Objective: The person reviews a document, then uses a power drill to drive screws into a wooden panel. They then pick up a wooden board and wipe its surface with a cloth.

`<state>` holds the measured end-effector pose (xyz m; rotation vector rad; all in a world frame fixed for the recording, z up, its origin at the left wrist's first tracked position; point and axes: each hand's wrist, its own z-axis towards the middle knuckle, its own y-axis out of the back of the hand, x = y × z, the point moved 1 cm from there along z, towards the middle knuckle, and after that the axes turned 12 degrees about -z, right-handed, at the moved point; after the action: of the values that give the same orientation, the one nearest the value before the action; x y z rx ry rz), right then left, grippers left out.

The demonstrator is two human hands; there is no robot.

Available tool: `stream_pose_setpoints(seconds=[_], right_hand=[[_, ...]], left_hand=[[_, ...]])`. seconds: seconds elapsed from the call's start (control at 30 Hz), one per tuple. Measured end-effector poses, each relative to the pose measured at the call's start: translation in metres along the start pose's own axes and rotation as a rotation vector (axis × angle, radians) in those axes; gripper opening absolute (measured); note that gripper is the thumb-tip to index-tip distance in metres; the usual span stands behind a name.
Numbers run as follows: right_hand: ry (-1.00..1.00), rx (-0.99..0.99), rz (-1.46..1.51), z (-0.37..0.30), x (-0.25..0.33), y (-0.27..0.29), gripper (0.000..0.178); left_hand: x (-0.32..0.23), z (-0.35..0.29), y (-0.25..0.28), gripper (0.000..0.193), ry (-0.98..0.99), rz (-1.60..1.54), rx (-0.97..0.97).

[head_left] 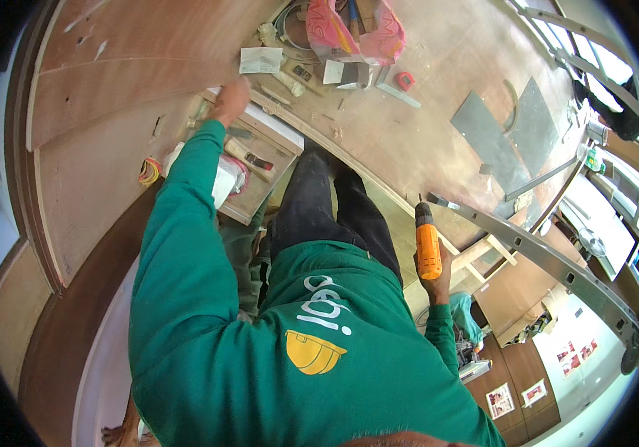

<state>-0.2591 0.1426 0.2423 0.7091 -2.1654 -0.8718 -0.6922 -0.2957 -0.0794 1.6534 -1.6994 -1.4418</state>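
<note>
My right hand [439, 285] grips an orange and black cordless drill [429, 252], its thin bit pointing away from me beside the table edge. My left hand [231, 100] is at the far end of an open wooden drawer [243, 210], by its white-edged front board [269, 128]. Its fingers are blurred, and I cannot make out whether they hold anything. Inside the drawer lie a wooden-handled tool [248, 155] and a white plastic bag [226, 181]. A small white paper [261, 60] lies on the tabletop just beyond my left hand.
On the worktable [401, 141] are a pink plastic bag [390, 33] of tools, a red tape measure [404, 80], a metal square [396, 91] and grey sheets [479, 127]. A long metal bar [535, 249] slants across at right. A wooden panel [103, 149] stands at left.
</note>
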Motion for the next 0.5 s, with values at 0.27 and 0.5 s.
stream_pose_setpoints(seconds=[0.27, 0.5], right_hand=[[-0.063, 0.082, 0.080, -0.014, 0.027, -0.002, 0.029], [-0.095, 0.092, 0.192, -0.009, 0.016, -0.036, 0.030]], left_hand=[[0.063, 0.029, 0.029, 0.031, -0.270, 0.154, -0.227], [0.058, 0.015, 0.041, 0.037, -0.426, 0.316, -0.015]])
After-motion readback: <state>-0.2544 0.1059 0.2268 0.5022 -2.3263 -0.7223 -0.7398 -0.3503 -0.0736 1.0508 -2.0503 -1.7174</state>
